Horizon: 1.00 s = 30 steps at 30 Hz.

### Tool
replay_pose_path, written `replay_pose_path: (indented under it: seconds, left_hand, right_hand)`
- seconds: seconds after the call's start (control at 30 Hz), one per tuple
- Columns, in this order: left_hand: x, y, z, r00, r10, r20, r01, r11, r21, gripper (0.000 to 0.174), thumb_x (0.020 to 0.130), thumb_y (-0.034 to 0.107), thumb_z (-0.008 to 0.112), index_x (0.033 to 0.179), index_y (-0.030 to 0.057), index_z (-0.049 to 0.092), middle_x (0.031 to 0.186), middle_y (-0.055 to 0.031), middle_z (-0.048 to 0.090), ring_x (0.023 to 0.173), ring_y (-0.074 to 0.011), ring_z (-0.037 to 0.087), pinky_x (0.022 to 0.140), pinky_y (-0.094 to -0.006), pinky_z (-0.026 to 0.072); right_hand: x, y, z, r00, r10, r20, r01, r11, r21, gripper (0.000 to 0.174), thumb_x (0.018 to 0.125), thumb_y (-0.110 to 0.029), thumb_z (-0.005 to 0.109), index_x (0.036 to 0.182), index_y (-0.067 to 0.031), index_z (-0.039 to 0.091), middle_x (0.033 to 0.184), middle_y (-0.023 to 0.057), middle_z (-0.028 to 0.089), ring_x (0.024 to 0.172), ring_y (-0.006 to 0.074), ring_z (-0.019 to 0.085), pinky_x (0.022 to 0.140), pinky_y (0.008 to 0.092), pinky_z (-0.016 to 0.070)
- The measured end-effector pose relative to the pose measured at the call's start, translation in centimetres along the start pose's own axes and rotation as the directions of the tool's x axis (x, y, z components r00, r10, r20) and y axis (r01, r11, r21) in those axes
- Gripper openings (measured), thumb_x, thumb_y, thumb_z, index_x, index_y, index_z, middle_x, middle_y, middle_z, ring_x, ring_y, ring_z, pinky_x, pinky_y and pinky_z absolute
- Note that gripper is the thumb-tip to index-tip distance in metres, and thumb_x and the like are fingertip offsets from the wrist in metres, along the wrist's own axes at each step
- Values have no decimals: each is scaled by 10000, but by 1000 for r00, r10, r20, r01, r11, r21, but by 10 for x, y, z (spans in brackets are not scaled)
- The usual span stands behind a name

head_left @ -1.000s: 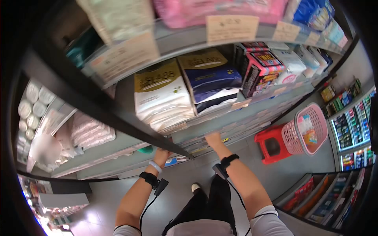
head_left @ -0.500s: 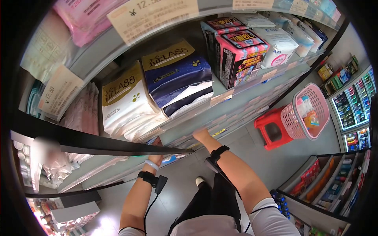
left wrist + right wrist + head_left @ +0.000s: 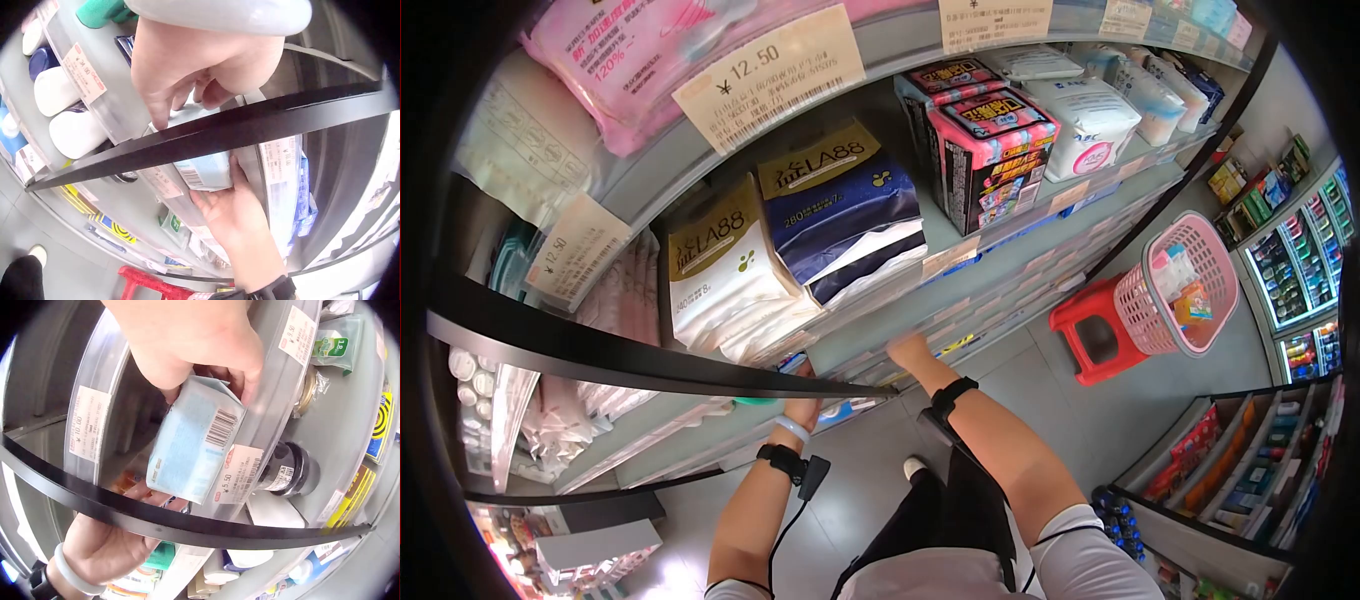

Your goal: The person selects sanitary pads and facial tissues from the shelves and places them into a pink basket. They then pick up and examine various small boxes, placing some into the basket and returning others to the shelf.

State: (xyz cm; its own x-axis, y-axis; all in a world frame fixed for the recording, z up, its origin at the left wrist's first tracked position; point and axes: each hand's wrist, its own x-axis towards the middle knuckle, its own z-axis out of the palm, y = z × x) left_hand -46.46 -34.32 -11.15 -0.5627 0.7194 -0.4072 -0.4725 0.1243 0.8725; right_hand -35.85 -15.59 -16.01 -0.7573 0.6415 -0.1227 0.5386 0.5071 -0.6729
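Observation:
A light-blue pack (image 3: 209,170) with a barcode is held between both hands at a lower shelf, behind a black upright post. In the left wrist view my left hand (image 3: 203,59) curls its fingers on one end, while my right hand (image 3: 237,214) holds the other. The right wrist view shows the pack (image 3: 192,440) gripped by my right hand (image 3: 194,344), thumb and fingers around its end; fingers of my left hand (image 3: 106,547) are at the opposite end. From the head, the left hand (image 3: 802,402) and right hand (image 3: 911,353) are partly hidden and the pack cannot be made out.
The black post (image 3: 650,367) crosses close to the left forearm. Above the hands, a shelf bears white packs (image 3: 730,275), navy packs (image 3: 840,210) and pink-black boxes (image 3: 992,150). A pink basket (image 3: 1135,305) stands with a red stool (image 3: 1115,365) at the right.
The head view has shifted, with the post now lying flatter and the upper shelf labels sharper. Both hands stay low by the shelf, the right one slightly further left in the picture.

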Motion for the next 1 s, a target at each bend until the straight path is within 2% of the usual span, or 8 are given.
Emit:
replay_pose_path:
  seconds: [0.13, 0.33, 0.47, 0.57, 0.8, 0.9, 0.93, 1.0]
  left_hand:
    - [0, -1, -2, 1000, 4, 7, -5, 999, 41, 378, 876, 110, 475, 1244, 50, 406, 1161, -52, 491, 1034, -140, 475, 888, -287, 406]
    - [-6, 0, 5, 999, 49, 6, -49, 993, 104, 298, 899, 204, 455, 1174, 89, 458, 1012, -32, 531, 897, -138, 507, 783, -289, 428]
    - [-12, 9, 11, 999, -20, -51, 26, 993, 117, 278, 902, 235, 446, 1151, 114, 471, 920, 0, 506, 836, -110, 486, 720, -266, 408]
    - [-14, 17, 17, 996, -50, -72, 60, 988, 142, 262, 905, 224, 445, 1141, 113, 472, 924, 5, 505, 853, -109, 487, 735, -272, 410]
    - [-64, 21, -2, 986, -27, -163, 56, 983, 176, 310, 875, 142, 488, 1170, 50, 484, 1082, -54, 544, 1022, -157, 511, 834, -306, 427]
    - [-103, 23, -16, 980, -194, 41, 176, 947, 269, 253, 870, 129, 494, 1079, 5, 565, 1016, -75, 600, 940, -156, 566, 816, -277, 456]
    - [-120, 37, -6, 940, -317, 126, 251, 892, 375, 237, 871, 117, 493, 1049, -14, 577, 991, -87, 613, 911, -161, 583, 814, -281, 464]
    - [-142, 66, 35, 914, -358, 190, 255, 872, 419, 243, 869, 127, 502, 1052, -17, 572, 998, -95, 610, 929, -167, 579, 825, -282, 460]
  right_hand:
    - [1, 5, 11, 976, -89, -200, 103, 993, 60, 285, 762, -115, 449, 992, 2, 571, 1038, 226, 559, 1005, 380, 498, 887, 436, 381]
    - [-4, 0, 1, 973, -153, -172, 150, 988, -31, 237, 752, -110, 456, 918, -5, 588, 960, 214, 587, 931, 367, 535, 835, 439, 405]
    - [-4, -4, 0, 963, -167, -211, 170, 985, -4, 203, 750, -117, 457, 848, -12, 601, 903, 208, 599, 894, 367, 544, 813, 439, 412]
    - [-10, -9, -3, 910, -191, -369, 230, 971, 65, 198, 760, -132, 454, 804, -4, 599, 874, 209, 603, 867, 373, 551, 779, 436, 429]
    - [-75, -9, -53, 915, 131, -381, 88, 857, 507, 214, 790, -170, 556, 907, 6, 586, 876, 186, 619, 839, 329, 593, 713, 371, 467]
    - [-120, 6, -83, 945, 204, -255, -5, 790, 613, 244, 805, -223, 588, 894, 4, 599, 866, 153, 635, 837, 235, 623, 704, 317, 477]
    - [-128, 19, -90, 943, 203, -264, 3, 788, 616, 244, 805, -223, 588, 894, 4, 599, 866, 153, 635, 837, 235, 623, 704, 317, 477]
    - [-138, 45, -102, 930, 150, -334, 82, 804, 589, 228, 821, -219, 564, 928, -21, 602, 820, 85, 639, 754, 163, 603, 623, 279, 458]
